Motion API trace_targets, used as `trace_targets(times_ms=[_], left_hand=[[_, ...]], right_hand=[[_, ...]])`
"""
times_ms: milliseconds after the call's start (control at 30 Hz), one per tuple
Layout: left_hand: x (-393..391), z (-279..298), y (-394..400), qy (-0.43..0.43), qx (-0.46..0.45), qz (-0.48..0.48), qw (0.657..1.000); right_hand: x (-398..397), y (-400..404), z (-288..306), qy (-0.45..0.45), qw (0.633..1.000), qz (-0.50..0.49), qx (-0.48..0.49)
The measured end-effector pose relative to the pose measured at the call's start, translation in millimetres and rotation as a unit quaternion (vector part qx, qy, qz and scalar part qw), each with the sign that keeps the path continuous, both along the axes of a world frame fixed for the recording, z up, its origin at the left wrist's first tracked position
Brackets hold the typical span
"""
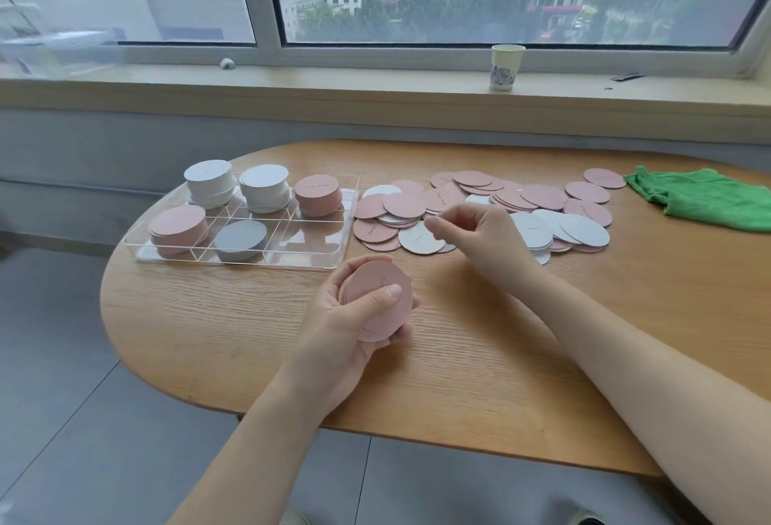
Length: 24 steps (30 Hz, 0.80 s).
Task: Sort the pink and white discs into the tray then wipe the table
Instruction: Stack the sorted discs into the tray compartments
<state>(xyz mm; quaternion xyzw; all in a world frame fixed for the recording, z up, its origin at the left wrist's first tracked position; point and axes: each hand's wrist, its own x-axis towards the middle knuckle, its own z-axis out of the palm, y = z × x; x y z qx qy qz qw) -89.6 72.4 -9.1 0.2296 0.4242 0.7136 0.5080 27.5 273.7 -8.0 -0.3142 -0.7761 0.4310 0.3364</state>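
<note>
Head view: our left hand (359, 316) curls round a stack (377, 301) of pink discs above the desk's (479, 357) near edge, thumb on top. Our right hand (471, 232) hovers over the loose pile (492, 211) toward the far edge, fingertips pinched together; we cannot tell whether they hold a disc. The tray (350, 190) at the left end has five stacks and one bare near-right cell. The cloth (705, 199) lies at the far right. We judge the held stack may fan and slip if the thumb eases, and overlapping discs may lift in pairs, sneaking a white one among pink.
</note>
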Motion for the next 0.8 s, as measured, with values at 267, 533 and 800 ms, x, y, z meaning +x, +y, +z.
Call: trace_targets(times_ms=[267,533,800], left_hand=[[-27,1,-6,-0.023,-0.006,-0.003,1.0],[-32,-1,-4,-0.025,-0.009,-0.02,0.999],[-33,0,-3,-0.024,-0.012,-0.011,1.0]], right_hand=[[-60,50,-8,-0.175,0.972,-0.035,0.151],[-82,63,1,-0.153,0.986,-0.041,0.056],[-55,40,22,0.065,0.995,0.002,-0.071]])
